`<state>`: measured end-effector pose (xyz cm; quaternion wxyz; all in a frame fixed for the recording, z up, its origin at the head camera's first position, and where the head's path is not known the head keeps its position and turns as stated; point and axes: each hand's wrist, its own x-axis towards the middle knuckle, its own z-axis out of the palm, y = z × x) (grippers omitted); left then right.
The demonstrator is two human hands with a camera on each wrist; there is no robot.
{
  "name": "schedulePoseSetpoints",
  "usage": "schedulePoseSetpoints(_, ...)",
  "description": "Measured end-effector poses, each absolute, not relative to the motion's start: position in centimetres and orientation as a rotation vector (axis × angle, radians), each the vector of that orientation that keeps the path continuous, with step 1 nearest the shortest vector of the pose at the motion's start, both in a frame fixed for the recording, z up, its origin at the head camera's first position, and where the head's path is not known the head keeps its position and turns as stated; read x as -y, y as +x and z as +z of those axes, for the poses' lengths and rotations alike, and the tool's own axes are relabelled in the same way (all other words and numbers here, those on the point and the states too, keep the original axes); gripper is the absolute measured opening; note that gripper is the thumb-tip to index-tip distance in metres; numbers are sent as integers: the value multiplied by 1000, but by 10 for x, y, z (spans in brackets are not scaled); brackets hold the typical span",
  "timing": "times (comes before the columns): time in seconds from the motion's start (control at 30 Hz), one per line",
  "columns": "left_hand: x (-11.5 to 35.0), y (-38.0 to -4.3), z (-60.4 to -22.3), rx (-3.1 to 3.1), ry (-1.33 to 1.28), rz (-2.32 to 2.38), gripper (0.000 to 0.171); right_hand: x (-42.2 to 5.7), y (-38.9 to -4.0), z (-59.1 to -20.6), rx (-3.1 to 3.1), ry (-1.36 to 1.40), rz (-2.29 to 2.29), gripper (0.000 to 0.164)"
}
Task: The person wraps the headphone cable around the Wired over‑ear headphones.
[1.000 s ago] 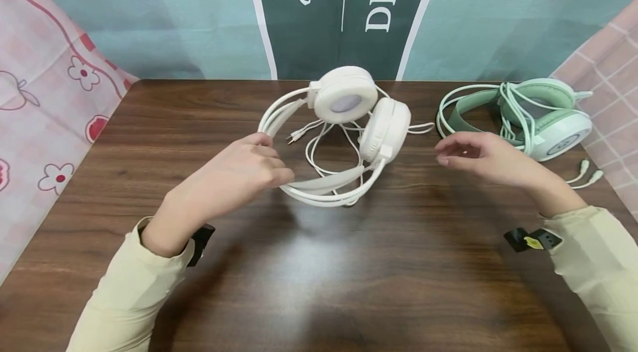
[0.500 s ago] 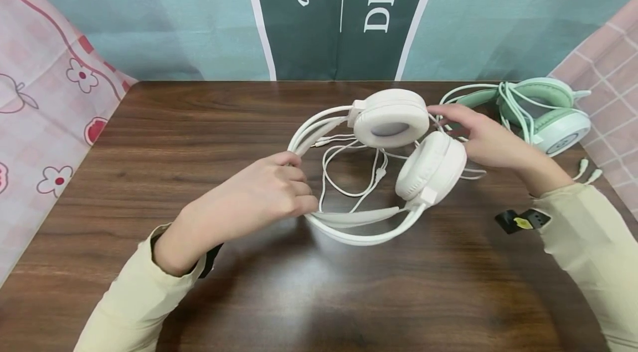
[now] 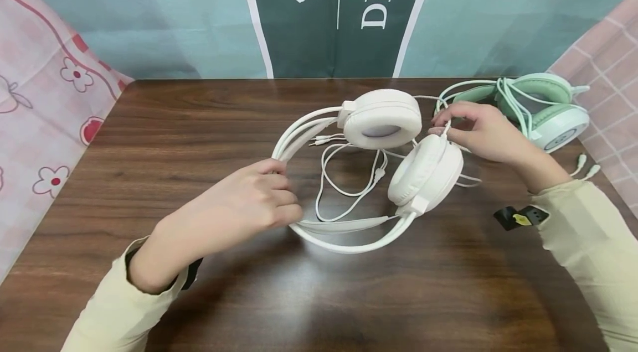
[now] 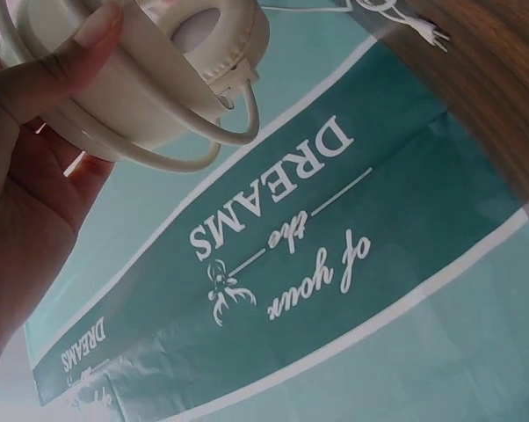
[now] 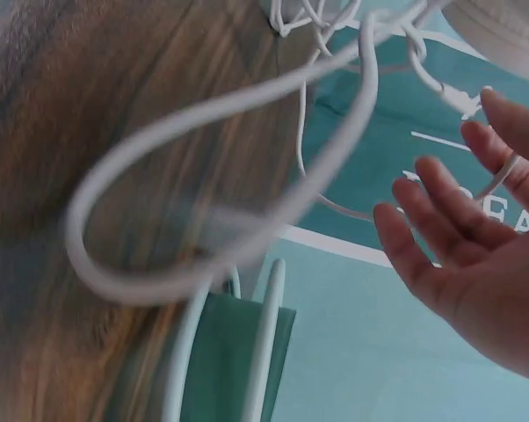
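Headphones (image 3: pixel 382 114) held up, right hand (image 3: pixel 480 128) at the cable (image 3: pixel 379 174)

White pair over the middle of the table (image 3: pixel 319 296), a touch nearer its far edge, and the left hand has (image 3: pixel 254 197) its fingers curled round the headband (image 3: pixel 361 247). Across at the nearer ear cup (image 3: pixel 432 172), the right hand is right beside the spot where cable meets cup; whether thumb and forefinger pinch it I cannot tell, as the right wrist view shows loosely bent, spread fingers. The step in hand looks like getting hold of that cable, much of it looped on the wood and seen through the headband's ring. Next move, I judge, calls for a sure pinch there while the left hand steadies the band. Further out, a mint-green headset (image 3: pixel 563 128) lies at the far right corner, white plugs (image 3: pixel 581 161) near the right edge, teal cloth (image 3: pixel 189 25) behind.
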<state>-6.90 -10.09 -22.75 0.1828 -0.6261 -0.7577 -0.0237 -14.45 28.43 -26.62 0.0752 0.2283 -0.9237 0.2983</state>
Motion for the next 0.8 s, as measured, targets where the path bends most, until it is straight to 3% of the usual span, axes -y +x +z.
schedulePoseSetpoints(0.27, 115, -62, -229, 2157, -1762, -130, 22, -294, -144, -261, 2722, 408, 861, 10)
schedulePoseSetpoints(0.47, 117, -56, -230, 2170, -1772, -108, 23, -297, -144, -266, 2832, 312, 900, 29)
schedulePoseSetpoints(0.57, 116, -57, -228, 2171, -1766, -107, 22, -293, -141, -266, 2947, 331, 949, 27)
schedulePoseSetpoints(0.67, 116, -59, -227, 2170, -1754, -103, 21, -288, -136, -268, 3082, 601, 915, 17)
schedulePoseSetpoints(0.8, 115, -63, -225, 2170, -1737, -108, 20, -279, -132, -274, 3117, 1060, 930, 18)
